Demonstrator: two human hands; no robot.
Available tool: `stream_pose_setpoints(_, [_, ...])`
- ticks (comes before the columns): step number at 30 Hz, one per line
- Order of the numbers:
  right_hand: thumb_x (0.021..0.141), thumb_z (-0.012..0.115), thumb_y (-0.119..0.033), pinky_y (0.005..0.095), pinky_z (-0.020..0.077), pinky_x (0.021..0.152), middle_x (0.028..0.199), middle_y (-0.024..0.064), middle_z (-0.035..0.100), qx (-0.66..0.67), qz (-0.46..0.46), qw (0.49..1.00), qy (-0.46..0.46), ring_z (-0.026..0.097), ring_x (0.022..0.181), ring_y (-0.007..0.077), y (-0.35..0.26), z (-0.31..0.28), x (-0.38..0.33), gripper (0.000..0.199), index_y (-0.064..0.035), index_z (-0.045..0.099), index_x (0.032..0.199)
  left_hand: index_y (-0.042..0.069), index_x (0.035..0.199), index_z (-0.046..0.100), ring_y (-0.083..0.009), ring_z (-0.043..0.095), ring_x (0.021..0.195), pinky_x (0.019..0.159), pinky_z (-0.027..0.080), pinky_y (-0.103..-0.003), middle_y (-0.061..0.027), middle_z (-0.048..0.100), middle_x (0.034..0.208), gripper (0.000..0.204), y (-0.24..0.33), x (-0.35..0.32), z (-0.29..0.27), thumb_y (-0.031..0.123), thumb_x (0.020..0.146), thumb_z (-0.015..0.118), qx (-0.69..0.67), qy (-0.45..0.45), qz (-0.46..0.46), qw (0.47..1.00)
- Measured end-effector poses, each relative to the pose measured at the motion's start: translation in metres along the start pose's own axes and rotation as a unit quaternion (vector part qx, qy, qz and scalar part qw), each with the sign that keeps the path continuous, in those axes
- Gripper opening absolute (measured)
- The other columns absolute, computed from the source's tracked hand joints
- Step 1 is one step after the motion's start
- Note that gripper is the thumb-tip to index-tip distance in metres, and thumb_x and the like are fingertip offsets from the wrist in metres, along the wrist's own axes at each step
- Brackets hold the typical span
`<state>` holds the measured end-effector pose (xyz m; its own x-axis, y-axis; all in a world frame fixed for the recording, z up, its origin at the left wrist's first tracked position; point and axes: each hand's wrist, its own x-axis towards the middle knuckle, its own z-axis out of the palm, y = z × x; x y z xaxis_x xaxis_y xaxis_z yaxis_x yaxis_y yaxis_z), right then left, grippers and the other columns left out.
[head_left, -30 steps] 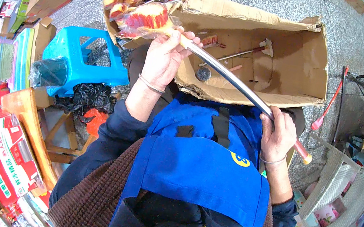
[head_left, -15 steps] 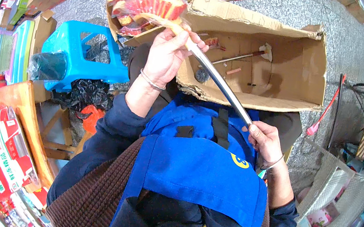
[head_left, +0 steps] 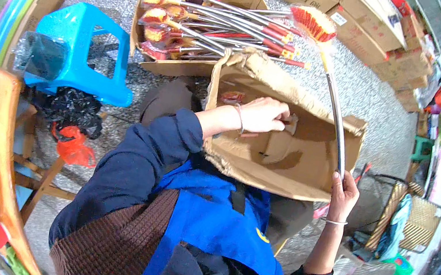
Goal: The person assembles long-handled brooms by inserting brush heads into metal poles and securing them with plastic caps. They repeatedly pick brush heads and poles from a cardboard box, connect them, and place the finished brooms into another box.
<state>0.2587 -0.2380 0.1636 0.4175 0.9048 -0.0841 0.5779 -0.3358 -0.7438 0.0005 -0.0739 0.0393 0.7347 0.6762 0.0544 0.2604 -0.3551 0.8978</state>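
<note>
My right hand [head_left: 344, 193] is closed round the lower end of a long-handled brush [head_left: 337, 110]. This brush stands tilted up, with a metal tube and a red and yellow bristle head in clear plastic at the top. Down inside an open cardboard box [head_left: 305, 188], my left hand [head_left: 264, 115] has its fingers curled together; what they hold, if anything, is hidden. Beside its fingertips is a pale piece [head_left: 291, 124]. A small red item in clear plastic [head_left: 232, 97] and a short pinkish strip [head_left: 250, 135] lie in the box near my left wrist.
Beyond the box, a second carton [head_left: 173, 69] holds many similar brushes, their handles jutting right. At left stand a blue plastic stool [head_left: 76, 78], a black plastic bag [head_left: 76, 111] and an orange bag [head_left: 76, 147]. Cardboard boxes [head_left: 362, 21] line the far right.
My left hand has let go of the brush's neck and gone down into the box. My right hand has carried the brush rightward and raised it more upright. The view has shifted.
</note>
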Motion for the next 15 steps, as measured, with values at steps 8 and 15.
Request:
stream_pose_setpoints(8, [0.081, 0.068, -0.036, 0.0364, 0.0485, 0.068, 0.080, 0.0135, 0.066, -0.307, -0.141, 0.941, -0.003, 0.064, 0.072, 0.0276, -0.065, 0.080, 0.156, 0.037, -0.0063, 0.067, 0.104, -0.002, 0.098, 0.055, -0.0389, 0.061, 0.090, 0.078, 0.050, -0.046, -0.0218, 0.059, 0.094, 0.029, -0.047, 0.006, 0.008, 0.017, 0.080, 0.066, 0.127, -0.045, -0.008, 0.991])
stream_pose_setpoints(15, [0.084, 0.060, -0.045, 0.0446, 0.0502, 0.077, 0.093, 0.0162, 0.068, -0.459, -0.192, 0.867, -0.013, 0.065, 0.088, 0.0332, -0.124, 0.224, 0.263, 0.036, -0.0171, 0.066, 0.107, -0.003, 0.095, 0.058, -0.0388, 0.064, 0.082, 0.072, 0.052, -0.046, -0.0225, 0.061, 0.085, 0.027, -0.046, -0.003, -0.006, 0.014, 0.076, 0.067, 0.115, 0.004, 0.004, 0.993])
